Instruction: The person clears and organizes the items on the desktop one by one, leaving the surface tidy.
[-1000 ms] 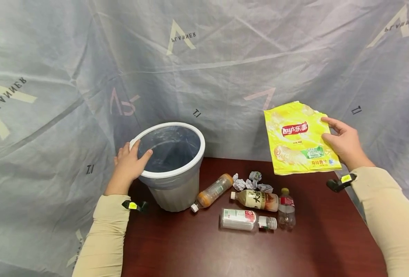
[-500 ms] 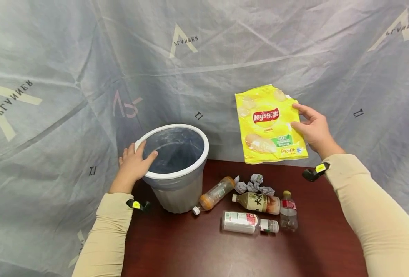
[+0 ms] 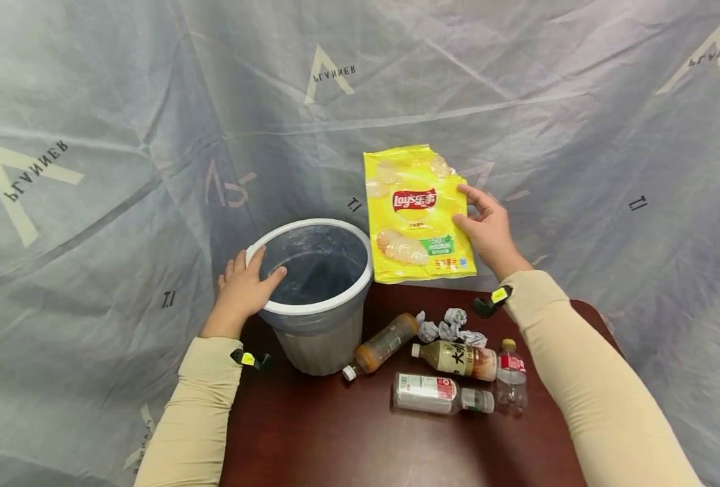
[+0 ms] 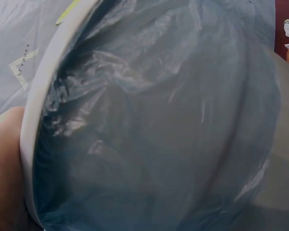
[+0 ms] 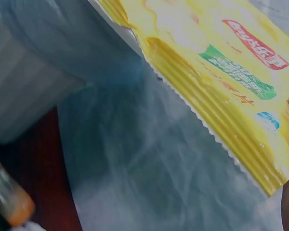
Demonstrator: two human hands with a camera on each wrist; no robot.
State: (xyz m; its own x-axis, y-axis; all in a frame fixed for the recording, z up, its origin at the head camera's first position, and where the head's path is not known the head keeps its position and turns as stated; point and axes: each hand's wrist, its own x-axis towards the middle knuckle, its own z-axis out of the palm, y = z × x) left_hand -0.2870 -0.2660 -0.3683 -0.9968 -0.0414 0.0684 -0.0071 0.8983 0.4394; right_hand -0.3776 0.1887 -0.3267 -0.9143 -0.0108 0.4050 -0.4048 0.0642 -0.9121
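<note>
In the head view, my right hand pinches the right edge of a yellow Lay's chip bag. The bag hangs upright in the air, its lower left corner near the bin's right rim. Its crimped edge shows close up in the right wrist view, with only part of the hand visible. My left hand rests on the left side of the white rim of a grey trash bin, fingers spread and fairly straight. A bluish plastic liner fills the bin's inside in the left wrist view.
On the dark red table, an orange-banded bottle lies beside the bin. Right of it are crumpled paper balls, a brown drink bottle, a white-labelled bottle and a red-labelled bottle. A grey curtain hangs behind.
My right hand has carried the chip bag leftward, from the table's right side to beside the bin. The left hand stays at the bin's rim. The bottles and paper lie as before.
</note>
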